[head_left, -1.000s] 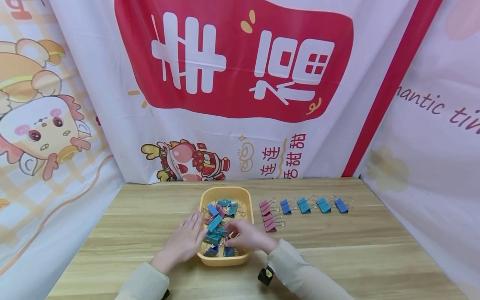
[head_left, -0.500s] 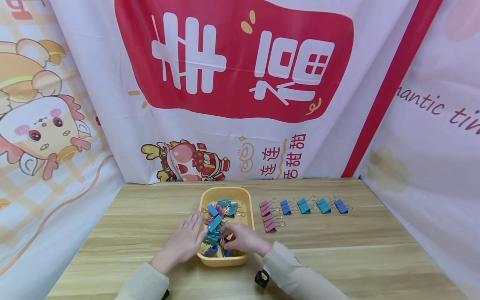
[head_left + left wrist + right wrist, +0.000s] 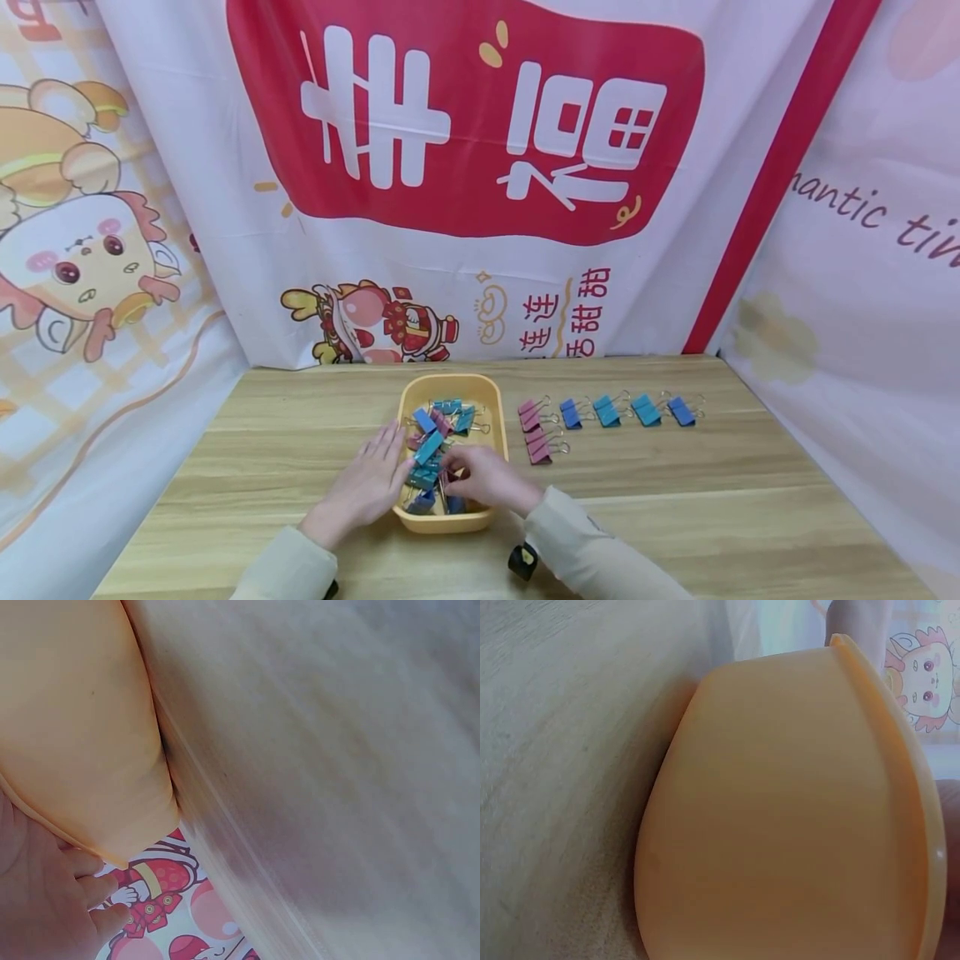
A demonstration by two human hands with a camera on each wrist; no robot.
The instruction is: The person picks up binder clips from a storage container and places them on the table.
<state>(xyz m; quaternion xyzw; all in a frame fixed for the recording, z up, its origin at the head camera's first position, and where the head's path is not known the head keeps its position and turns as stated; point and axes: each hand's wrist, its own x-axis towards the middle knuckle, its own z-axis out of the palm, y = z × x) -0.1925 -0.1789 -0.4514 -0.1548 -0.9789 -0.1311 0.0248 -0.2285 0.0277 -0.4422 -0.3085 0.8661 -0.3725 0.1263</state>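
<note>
1. The left hand (image 3: 367, 479) is held flat, its fingers straight and laid along the left rim of the yellow tray (image 3: 442, 525); nothing is gripped by it.
2. The right hand (image 3: 491, 479) is curled over the tray's right rim, and a pink clip (image 3: 445, 481), mostly hidden, is pinched between thumb and forefinger.
3. Both forearms are extended from the worktop's (image 3: 300, 433) near side, angled inward toward the tray.
4. The pinched clip is located in the tray's near half, beside piled clips (image 3: 430, 448) in teal, blue and pink.
5. Six clips are set out right of the tray: five in a row (image 3: 607, 411) along the worktop's far edge, and one pink (image 3: 538, 447) nearer.
</note>
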